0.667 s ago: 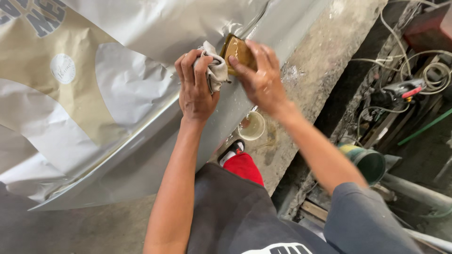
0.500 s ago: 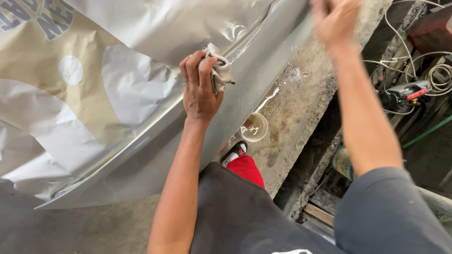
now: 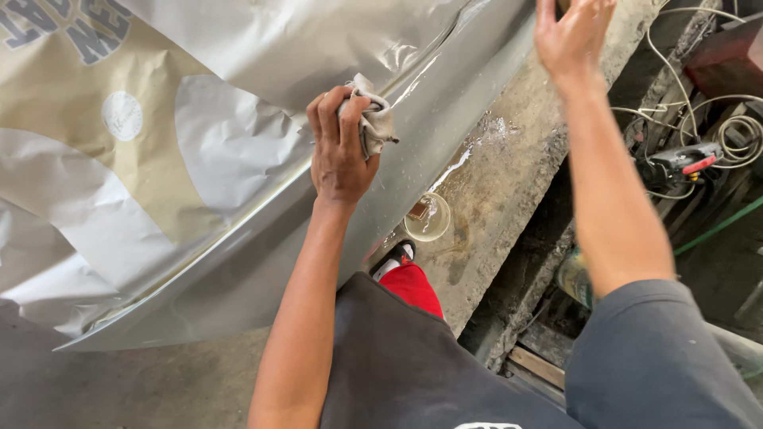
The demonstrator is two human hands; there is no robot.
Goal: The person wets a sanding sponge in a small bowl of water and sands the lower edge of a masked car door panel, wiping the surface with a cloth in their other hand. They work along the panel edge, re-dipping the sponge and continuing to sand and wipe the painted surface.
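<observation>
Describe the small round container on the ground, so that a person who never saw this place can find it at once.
Start at the big grey car panel, partly masked with paper, where the left hand presses a crumpled rag. Look just below that hand, to the rough concrete floor beside the person's shoe. The container is the only clear, round thing there, and a wet streak leads up from it.

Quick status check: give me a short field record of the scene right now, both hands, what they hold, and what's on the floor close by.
left hand: fingers closed around a crumpled rag, pressing it on the grey car panel
right hand: raised at the top edge of the view, fingers spread, holding nothing visible
masking paper: covers the panel above the bare grey strip
cup: clear, on the concrete floor below the left hand
wet patch: on the concrete beside the panel
cables: coiled at far right
</observation>
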